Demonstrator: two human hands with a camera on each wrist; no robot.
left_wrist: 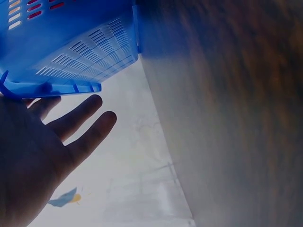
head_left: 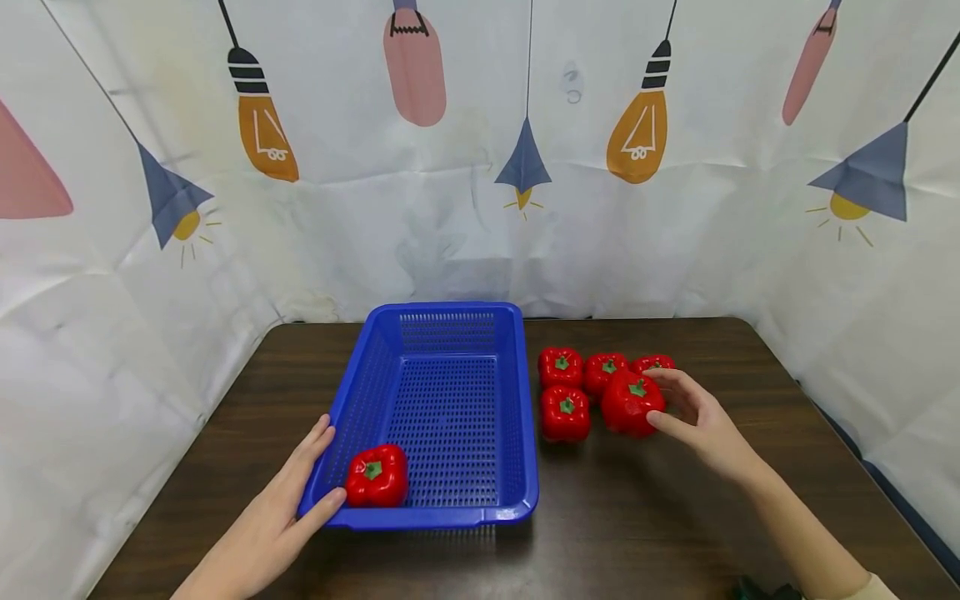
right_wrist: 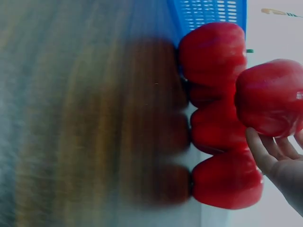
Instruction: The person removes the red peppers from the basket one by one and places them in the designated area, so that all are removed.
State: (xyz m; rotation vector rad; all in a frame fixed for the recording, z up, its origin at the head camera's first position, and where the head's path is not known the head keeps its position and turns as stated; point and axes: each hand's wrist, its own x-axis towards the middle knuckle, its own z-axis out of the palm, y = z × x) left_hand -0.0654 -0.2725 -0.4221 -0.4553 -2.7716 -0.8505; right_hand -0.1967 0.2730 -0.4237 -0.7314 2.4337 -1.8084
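Note:
My right hand (head_left: 701,423) holds a red bell pepper (head_left: 630,406) from its right side, between thumb and fingers. In the right wrist view this held pepper (right_wrist: 271,97) hangs above the table, higher than the other peppers. Fairly straight, the fingers of my left hand (head_left: 273,508) lie along the left rim of a blue plastic basket (head_left: 531,433), with the thumb at its near left corner. From the left wrist view, the left hand (left_wrist: 52,146) has its fingers spread beside the basket rim. One bell pepper (head_left: 377,477) sits inside the basket, in that same corner.
Right of the basket, several more peppers stand close together on the dark wooden table (head_left: 600,533), among them a near one (head_left: 566,414) and a far one (head_left: 560,367). A white curtain (head_left: 465,242) printed with lamps surrounds the table's far side and both flanks.

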